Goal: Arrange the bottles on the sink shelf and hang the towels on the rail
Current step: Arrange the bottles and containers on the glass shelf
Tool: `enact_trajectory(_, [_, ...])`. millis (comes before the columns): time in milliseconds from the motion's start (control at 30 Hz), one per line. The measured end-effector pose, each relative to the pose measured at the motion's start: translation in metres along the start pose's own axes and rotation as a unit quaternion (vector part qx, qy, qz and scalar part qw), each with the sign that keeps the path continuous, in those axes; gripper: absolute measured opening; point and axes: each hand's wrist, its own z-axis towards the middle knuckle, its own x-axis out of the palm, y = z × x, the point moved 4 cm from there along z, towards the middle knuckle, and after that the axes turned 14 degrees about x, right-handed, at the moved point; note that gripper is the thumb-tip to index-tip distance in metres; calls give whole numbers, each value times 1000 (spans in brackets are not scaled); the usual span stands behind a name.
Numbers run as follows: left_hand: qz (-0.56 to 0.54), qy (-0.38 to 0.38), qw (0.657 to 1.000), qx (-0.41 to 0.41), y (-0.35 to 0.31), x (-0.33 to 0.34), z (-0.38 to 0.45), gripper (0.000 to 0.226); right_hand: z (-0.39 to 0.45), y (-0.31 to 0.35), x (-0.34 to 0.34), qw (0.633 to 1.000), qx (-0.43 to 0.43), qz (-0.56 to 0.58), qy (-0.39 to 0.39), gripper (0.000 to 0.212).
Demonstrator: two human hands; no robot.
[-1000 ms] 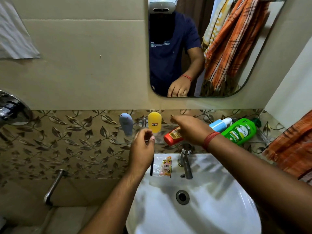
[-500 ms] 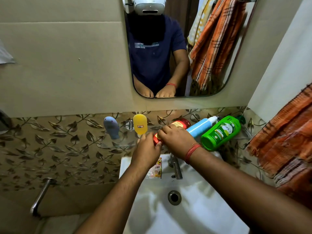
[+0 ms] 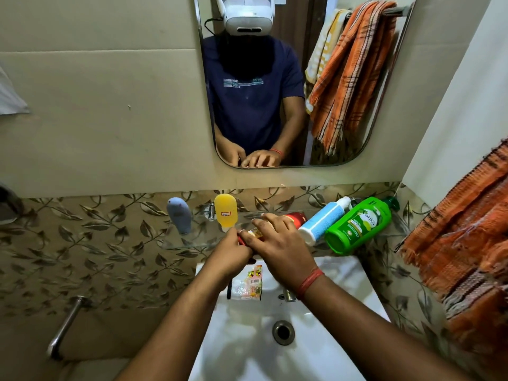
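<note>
On the glass shelf (image 3: pixel 189 243) above the sink, a grey tube (image 3: pixel 179 215) and a yellow tube (image 3: pixel 226 211) stand upright. A red bottle (image 3: pixel 298 217) lies on its side. My right hand (image 3: pixel 277 243) grips its body and my left hand (image 3: pixel 229 254) holds its lower end. To the right, a white-and-blue bottle (image 3: pixel 323 220) and a green bottle (image 3: pixel 357 225) lie tilted on their sides. An orange checked towel (image 3: pixel 464 243) hangs at the right wall.
Below the shelf is the white sink (image 3: pixel 275 339), with a tap (image 3: pixel 287 294) and a small sachet (image 3: pixel 248 281) on its back rim. The mirror (image 3: pixel 302 78) reflects towels on a rail. A metal pipe (image 3: pixel 64 325) sticks out at lower left.
Both hands came together on the red bottle, the right hand closing over its body and the left moving to its end. The camera shifted right and tilted up.
</note>
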Motion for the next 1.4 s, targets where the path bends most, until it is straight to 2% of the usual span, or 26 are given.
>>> enact_trajectory(100, [-99, -54, 994, -5, 5, -3, -5, 36, -1, -3, -6, 999, 23, 15, -45, 36])
enact_trajectory(200, [-170, -123, 977, -20, 12, -2, -6, 28, -3, -8, -5, 997, 64, 33, -40, 33])
enact_trajectory(333, [-215, -171, 961, -24, 21, 3, -10, 30, -8, -29, -3, 984, 164, 69, -20, 38])
enact_trajectory(400, [-250, -177, 952, -22, 23, 8, -15, 31, -13, -34, -2, 964, 219, 147, -25, 37])
enact_trajectory(467, [-286, -177, 942, -14, 21, 15, -20, 33, -17, -34, -1, 908, 312, 280, -23, 37])
enact_trajectory(500, [-302, -174, 937, -8, 19, 20, -21, 34, -16, -35, 0, 858, 368, 358, -8, 37])
enact_trajectory(567, [-313, -162, 936, 10, 14, 28, -21, 37, -11, -31, 4, 734, 457, 499, 61, 32])
enact_trajectory(600, [-299, -154, 942, 23, 11, 31, -21, 38, -7, -29, 5, 692, 474, 538, 84, 28])
enact_trajectory(633, [-270, -145, 951, 39, 8, 33, -21, 38, -2, -29, 3, 679, 478, 551, 89, 27])
enact_trajectory(700, [-185, -126, 972, 71, -1, 34, -18, 35, 9, -32, -3, 680, 463, 561, 95, 26])
enact_trajectory(800, [-112, -116, 980, 114, -14, 34, -6, 34, 27, -36, -17, 687, 426, 577, 119, 34])
enact_trajectory(933, [-12, -126, 979, 158, -28, 34, 14, 42, 44, -42, -33, 739, 392, 532, 133, 41])
enact_trajectory(1133, [106, -141, 961, 213, -43, 34, 37, 44, 59, -50, -31, 805, 380, 433, 141, 37])
enact_trajectory(1400, [149, -114, 959, 211, -38, 36, 51, 45, 55, -61, -14, 812, 401, 397, 152, 44])
